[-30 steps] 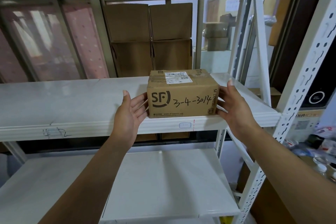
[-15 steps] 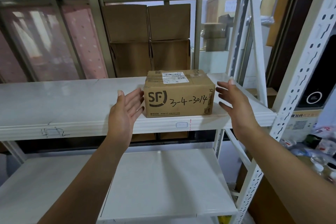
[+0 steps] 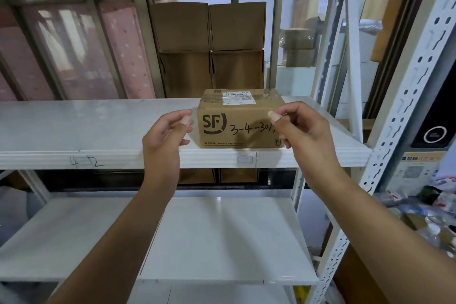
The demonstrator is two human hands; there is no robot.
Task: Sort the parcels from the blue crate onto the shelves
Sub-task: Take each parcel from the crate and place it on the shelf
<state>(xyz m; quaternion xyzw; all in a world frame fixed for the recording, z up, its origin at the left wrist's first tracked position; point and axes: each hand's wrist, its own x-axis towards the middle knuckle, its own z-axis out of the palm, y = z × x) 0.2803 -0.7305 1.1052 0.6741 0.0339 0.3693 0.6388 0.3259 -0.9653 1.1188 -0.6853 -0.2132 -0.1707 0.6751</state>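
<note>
A brown cardboard parcel (image 3: 237,121) marked "SF" with handwritten numbers stands at the front edge of the upper white shelf (image 3: 98,131), a white label on its top. My left hand (image 3: 165,138) hovers just left of the parcel, fingers loosely curled, holding nothing. In front of the parcel's right end is my right hand (image 3: 298,131), fingers curled inward and empty, covering the last of the writing. Neither hand touches the parcel. The blue crate is out of view.
A lower white shelf (image 3: 222,242) lies beneath. Flattened cardboard boxes (image 3: 209,49) lean behind the upper shelf. A perforated white upright (image 3: 404,118) rises on the right, with cluttered packets and bottles (image 3: 434,210) beyond it.
Both hands have let go of the parcel's sides and drawn back toward me, fingers curling in. The parcel stays on the shelf.
</note>
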